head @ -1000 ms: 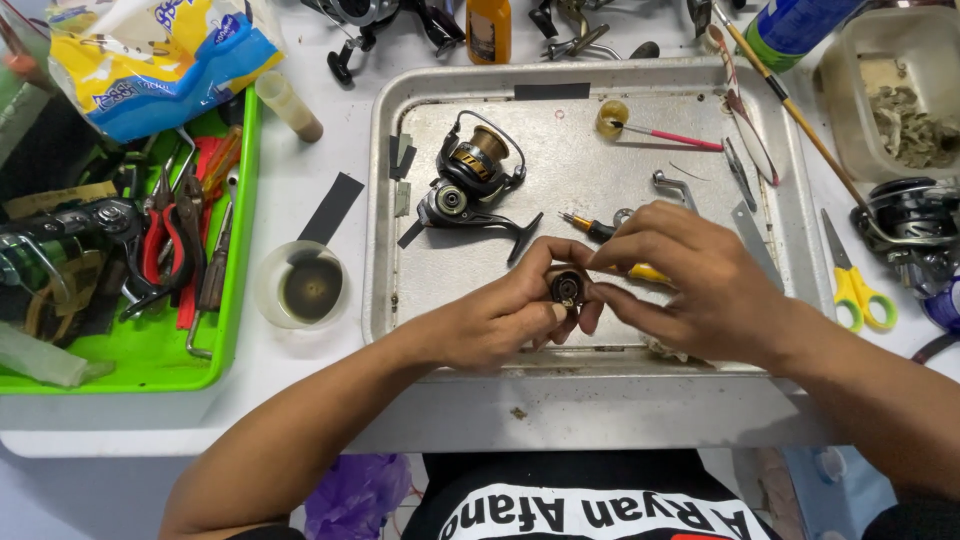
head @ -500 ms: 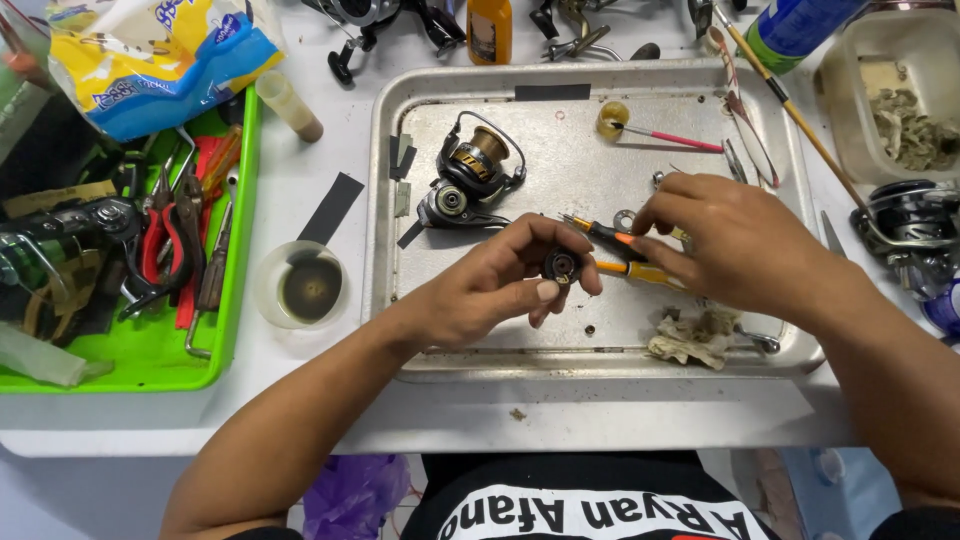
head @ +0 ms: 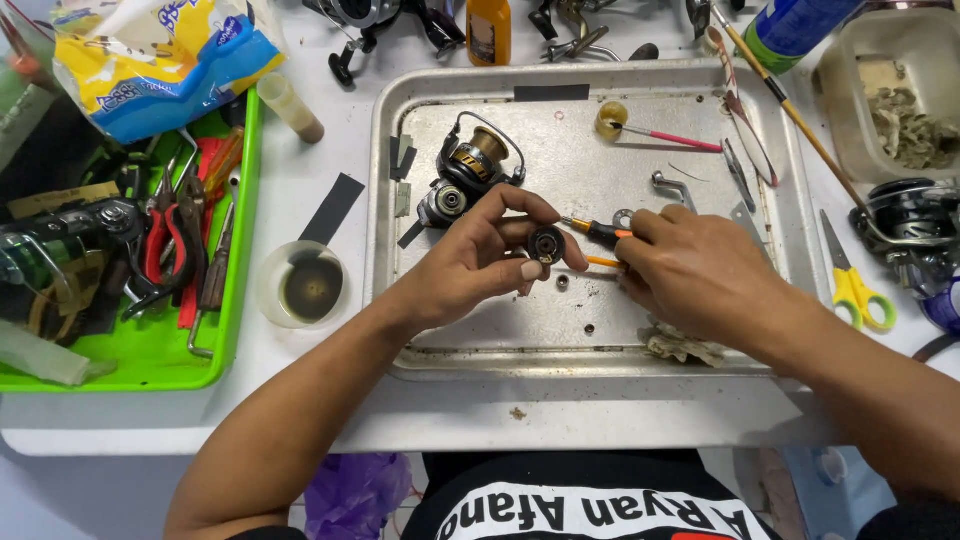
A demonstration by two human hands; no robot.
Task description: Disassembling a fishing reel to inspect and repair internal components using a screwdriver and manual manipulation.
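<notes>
Fingers (head: 520, 262) half-hide a small black part (head: 546, 243) (details unclear).

The right hand (head: 690, 270) covers most of the orange-handled screwdriver (head: 600, 232), so its tip cannot be seen. The left hand (head: 480, 265) hides the far side of the small round black part (head: 546, 243). The baitcasting reel (head: 915, 225) and the blue spray can (head: 795, 25) are cut off by the frame's edges.

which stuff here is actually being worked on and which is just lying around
In use: small round black part in left hand; orange-handled screwdriver in right hand; fishing reel; metal tray.
Lying about: yellow scissors, red pliers, green tray, plastic cup.
</notes>
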